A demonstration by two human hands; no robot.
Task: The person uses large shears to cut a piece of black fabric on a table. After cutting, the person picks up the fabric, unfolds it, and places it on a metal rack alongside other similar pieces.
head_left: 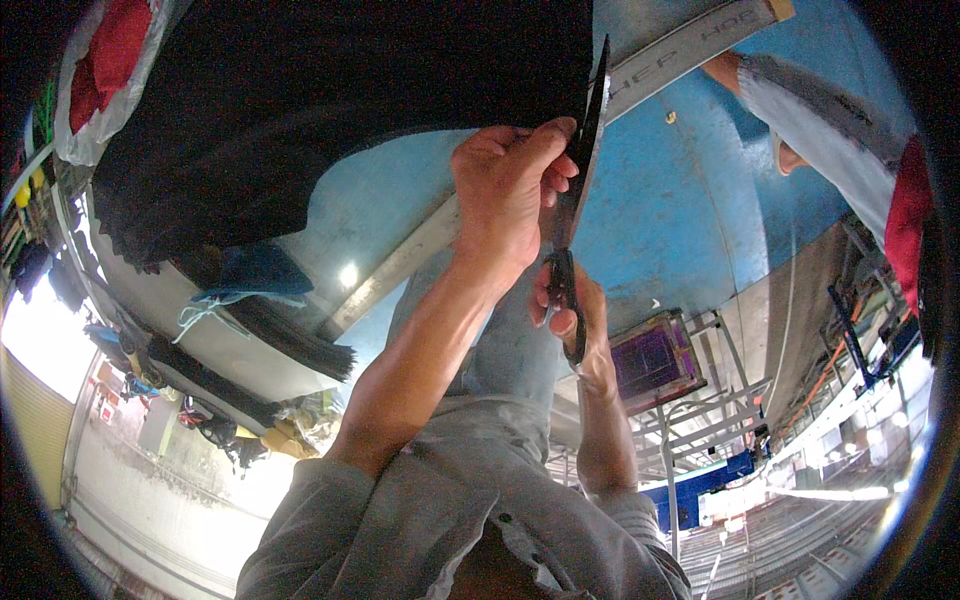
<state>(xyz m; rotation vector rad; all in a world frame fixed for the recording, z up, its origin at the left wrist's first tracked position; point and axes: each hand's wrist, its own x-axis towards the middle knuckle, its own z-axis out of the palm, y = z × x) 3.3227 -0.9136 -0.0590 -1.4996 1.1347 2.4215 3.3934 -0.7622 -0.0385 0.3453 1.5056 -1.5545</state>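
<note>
Scissors [573, 208] stand along the cloth's [400, 60] right edge, my right hand [588, 305] wrapped round their handles below it, while my left hand [500, 195] pinches its near right corner, best held taut and clear of cutting.

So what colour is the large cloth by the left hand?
The cloth is black, best in the head view.

I have the left hand [505, 190] pinched, thumb against fingers, the left forearm [420, 345] slanting up from its lower left, while below-right of that pinch the right hand [591, 308] curls round, the right forearm [607, 425] steeper beneath.
</note>
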